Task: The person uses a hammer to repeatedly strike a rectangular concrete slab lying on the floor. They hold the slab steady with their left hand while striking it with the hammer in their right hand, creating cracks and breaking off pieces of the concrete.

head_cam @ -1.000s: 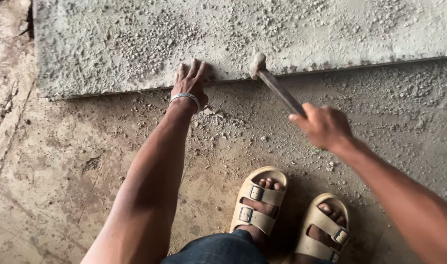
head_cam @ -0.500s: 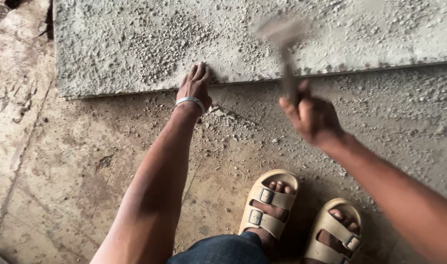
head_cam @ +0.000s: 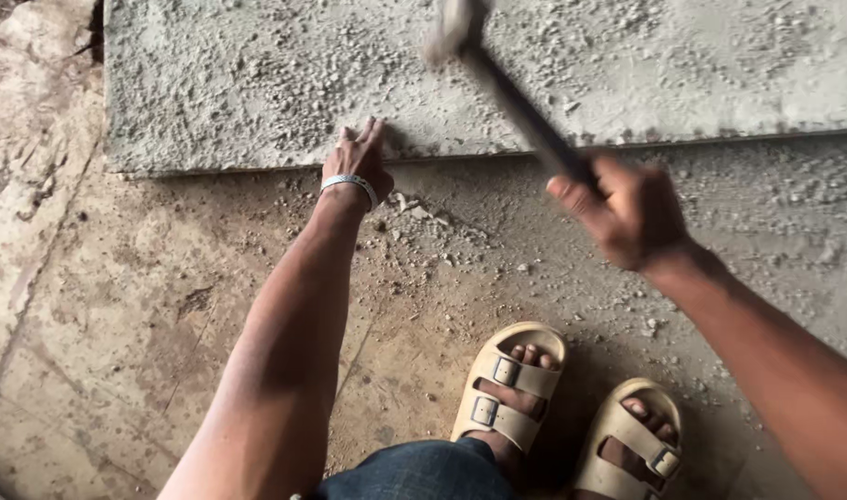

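Left hand (head_cam: 357, 165): laid flat, fingers spread, on the slab (head_cam: 210, 83) edge.
Right hand (head_cam: 632, 208): closed around the raised hammer (head_cam: 497, 79).
Done: loose chips (head_cam: 414, 211) are scattered below the edge.
Left: most of the edge looks unbroken.

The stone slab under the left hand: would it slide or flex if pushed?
The stone slab looks thick and broad, so likely heavy and rigid. Its rough, gritty face should resist slipping. The chipped edge by the left hand suggests it may crumble.
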